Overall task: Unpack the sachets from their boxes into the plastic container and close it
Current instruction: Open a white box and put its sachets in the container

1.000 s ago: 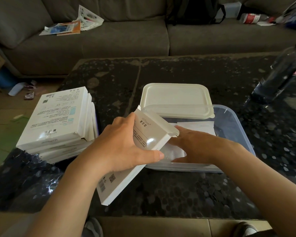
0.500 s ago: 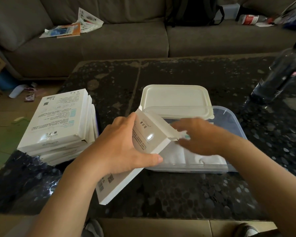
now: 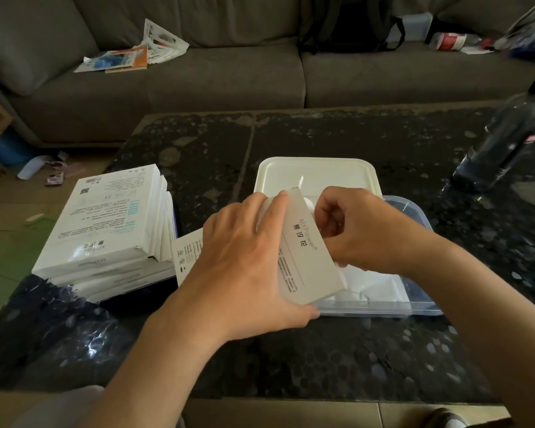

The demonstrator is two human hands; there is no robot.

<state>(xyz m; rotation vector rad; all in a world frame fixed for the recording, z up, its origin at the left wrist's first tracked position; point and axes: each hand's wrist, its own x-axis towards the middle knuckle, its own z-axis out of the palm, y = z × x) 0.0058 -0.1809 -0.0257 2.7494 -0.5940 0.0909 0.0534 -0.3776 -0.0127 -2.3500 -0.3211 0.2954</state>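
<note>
- Hands: left hand (image 3: 244, 267) grips a white box (image 3: 306, 261) from the near-left side, with the fingers over its top edge and the thumb under its lower corner.
- Right hand (image 3: 362, 230) is at the box's open far-right end, fingers curled onto that end. Motion blur hides whether a sachet is pinched as well.
- The box is held tilted between the two hands, printed side panel facing the camera, its open end over the plastic container (image 3: 420, 307). One flap stands up at the far end.
- The container is clear and lidless and sits on the table (image 3: 322, 350) directly under the right hand. Its near rim is just beyond the left thumb.
- White sachets (image 3: 380, 285) lie inside the container, below and to the right of the box.
- A cream lid (image 3: 315, 174) lies behind the hands at the container's far edge. Whether it rests on the rim cannot be told.
- A stack of boxes (image 3: 112, 223) of the same white kind sits on the table just left of the left hand.
- A dark crinkled bag (image 3: 53, 329) lies at the table's near-left corner.
- A dark bottle (image 3: 504, 140) stands at far right, well apart.
- A grey sofa (image 3: 198, 75) beyond the table carries papers (image 3: 130, 54) and a backpack (image 3: 349, 23).
</note>
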